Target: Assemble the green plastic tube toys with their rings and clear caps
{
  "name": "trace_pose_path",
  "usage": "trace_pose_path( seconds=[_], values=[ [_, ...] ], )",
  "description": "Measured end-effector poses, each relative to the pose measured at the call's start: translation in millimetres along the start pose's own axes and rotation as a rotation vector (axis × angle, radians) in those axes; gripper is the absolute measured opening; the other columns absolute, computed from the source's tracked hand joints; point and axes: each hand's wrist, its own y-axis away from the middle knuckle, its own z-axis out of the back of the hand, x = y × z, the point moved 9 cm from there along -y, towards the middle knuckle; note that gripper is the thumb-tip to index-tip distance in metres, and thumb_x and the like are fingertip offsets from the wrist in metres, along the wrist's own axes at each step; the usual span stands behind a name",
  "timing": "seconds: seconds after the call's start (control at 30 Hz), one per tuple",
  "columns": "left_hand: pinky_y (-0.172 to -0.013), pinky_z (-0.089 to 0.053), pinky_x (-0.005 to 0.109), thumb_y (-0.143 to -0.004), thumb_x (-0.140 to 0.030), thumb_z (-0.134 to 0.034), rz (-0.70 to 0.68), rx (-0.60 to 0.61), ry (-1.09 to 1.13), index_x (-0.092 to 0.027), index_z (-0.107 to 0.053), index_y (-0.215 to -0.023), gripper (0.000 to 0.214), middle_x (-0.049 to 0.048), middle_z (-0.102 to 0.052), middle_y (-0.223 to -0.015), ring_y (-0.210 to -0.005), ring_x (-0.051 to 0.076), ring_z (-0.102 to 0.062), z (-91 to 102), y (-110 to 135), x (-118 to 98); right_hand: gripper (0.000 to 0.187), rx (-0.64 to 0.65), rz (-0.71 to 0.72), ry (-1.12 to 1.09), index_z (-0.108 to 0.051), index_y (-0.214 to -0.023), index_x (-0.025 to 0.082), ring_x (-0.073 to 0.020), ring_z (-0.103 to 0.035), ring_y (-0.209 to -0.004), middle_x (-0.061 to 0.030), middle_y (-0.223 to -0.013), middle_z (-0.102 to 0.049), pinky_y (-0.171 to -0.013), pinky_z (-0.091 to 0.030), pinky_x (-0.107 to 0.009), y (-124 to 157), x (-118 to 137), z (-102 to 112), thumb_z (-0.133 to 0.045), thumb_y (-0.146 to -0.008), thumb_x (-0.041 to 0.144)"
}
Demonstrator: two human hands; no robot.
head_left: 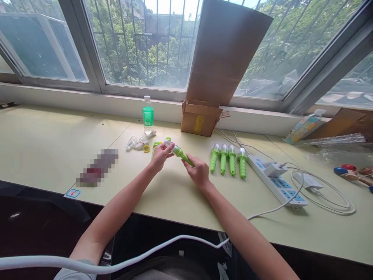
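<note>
Both hands hold a green-handled, flashlight-shaped piece (179,151) at a slant above the table. My left hand (160,156) closes its fingers round the clear, silvery head end. My right hand (198,170) grips the lower end of the green handle. Just behind my left hand, another green part (156,144) shows, partly covered by the fingers. Left of it lie clear plastic pieces (137,143) and a yellow ring (146,148). To the right of my right hand, several similar green-handled pieces (232,160) lie in a row, silvery heads pointing toward the window.
A bottle with a green label (148,116) stands at the back, left of an open cardboard box (201,118). A white power strip (276,181) with plugs and looping cables lies at right. A white cable (131,261) crosses in front of my body. A blurred-out object (97,168) lies at left.
</note>
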Motion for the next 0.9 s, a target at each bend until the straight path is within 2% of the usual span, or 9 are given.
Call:
trace_pose_path(
  seconds=[0.13,0.2,0.3,0.43,0.57,0.63,0.7,0.8,0.9],
  values=[
    [-0.078,-0.051,0.035,-0.068,-0.040,-0.074,-0.017,0.041,0.015,-0.011,-0.062,-0.088,0.037,0.0094,-0.069,-0.084,-0.081,0.019,-0.065,-1.6,-0.8,-3.8,0.037,0.069,0.022,0.028,-0.066,-0.102,0.023,-0.0154,-0.049,-0.059,-0.0048,-0.069,-0.061,-0.054,-0.029,-0.025,0.9,9.9,-4.4,-0.045,-0.087,0.049],
    [-0.076,-0.051,0.034,-0.069,-0.040,-0.073,-0.017,0.056,-0.004,-0.011,-0.061,-0.086,0.036,0.0090,-0.069,-0.082,-0.077,0.018,-0.066,-1.0,-1.4,-4.7,0.037,0.125,-0.024,-0.118,-0.066,-0.090,0.022,-0.0119,-0.040,-0.050,-0.0003,-0.058,-0.052,-0.050,-0.026,-0.025,1.2,10.9,-9.3,-0.045,-0.086,0.052],
    [-0.075,-0.051,0.034,-0.069,-0.041,-0.073,-0.017,0.069,-0.027,-0.011,-0.061,-0.086,0.035,0.0088,-0.069,-0.083,-0.076,0.018,-0.066,0.8,-2.1,-5.7,0.041,0.284,-0.153,-0.501,-0.059,-0.071,0.020,-0.0089,-0.032,-0.044,0.0032,-0.049,-0.040,-0.046,-0.023,-0.024,4.6,9.1,-25.3,-0.046,-0.083,0.057],
    [-0.075,-0.051,0.034,-0.070,-0.040,-0.073,-0.033,0.113,-0.031,-0.011,-0.061,-0.090,0.037,0.0106,-0.069,-0.087,-0.079,0.019,-0.066,-1.2,-1.5,-9.7,0.042,0.565,-0.433,-0.955,-0.057,-0.083,0.019,-0.0065,-0.026,-0.039,0.0048,-0.050,-0.041,-0.038,-0.017,-0.022,18.5,6.1,-50.0,-0.051,-0.079,0.060],
    [-0.077,-0.051,0.035,-0.070,-0.039,-0.073,-0.052,0.170,0.013,-0.011,-0.061,-0.098,0.042,0.0133,-0.068,-0.094,-0.088,0.022,-0.065,-7.8,0.7,-13.9,0.043,0.720,-0.533,-1.112,-0.056,-0.091,0.019,-0.0051,-0.021,-0.038,0.0063,-0.050,-0.041,-0.037,-0.014,-0.020,27.0,11.0,-56.4,-0.052,-0.078,0.060],
    [-0.079,-0.051,0.036,-0.071,-0.039,-0.073,-0.047,0.170,0.038,-0.011,-0.060,-0.101,0.043,0.0138,-0.068,-0.097,-0.092,0.024,-0.065,-9.6,1.2,-13.2,0.044,0.663,-0.498,-1.070,-0.057,-0.092,0.018,-0.0053,-0.023,-0.038,0.0055,-0.051,-0.042,-0.037,-0.015,-0.020,23.3,9.3,-53.7,-0.051,-0.079,0.060],
    [-0.081,-0.051,0.038,-0.071,-0.039,-0.073,-0.030,0.136,0.037,-0.012,-0.061,-0.102,0.044,0.0131,-0.068,-0.097,-0.094,0.024,-0.065,-8.5,1.0,-9.9,0.047,0.525,-0.425,-0.945,-0.060,-0.089,0.018,-0.0067,-0.028,-0.039,0.0036,-0.052,-0.044,-0.037,-0.019,-0.021,15.8,3.3,-46.9,-0.048,-0.080,0.062],
    [-0.085,-0.050,0.040,-0.069,-0.040,-0.074,0.001,0.059,-0.004,-0.012,-0.063,-0.097,0.041,0.0113,-0.068,-0.093,-0.091,0.023,-0.066,-4.3,1.1,-3.3,0.044,0.239,-0.232,-0.598,-0.066,-0.083,0.019,-0.0106,-0.039,-0.045,0.0014,-0.052,-0.046,-0.045,-0.029,-0.024,3.0,-4.7,-24.4,-0.050,-0.080,0.060],
    [-0.087,-0.050,0.042,-0.068,-0.040,-0.075,0.027,0.052,-0.023,-0.012,-0.063,-0.093,0.040,0.0104,-0.068,-0.092,-0.089,0.022,-0.066,-5.6,2.2,2.4,0.039,0.011,-0.093,-0.262,-0.069,-0.098,0.024,-0.0183,-0.053,-0.065,-0.0040,-0.071,-0.061,-0.054,-0.034,-0.025,-0.9,-7.9,-2.9,-0.054,-0.079,0.055]
  ],
)
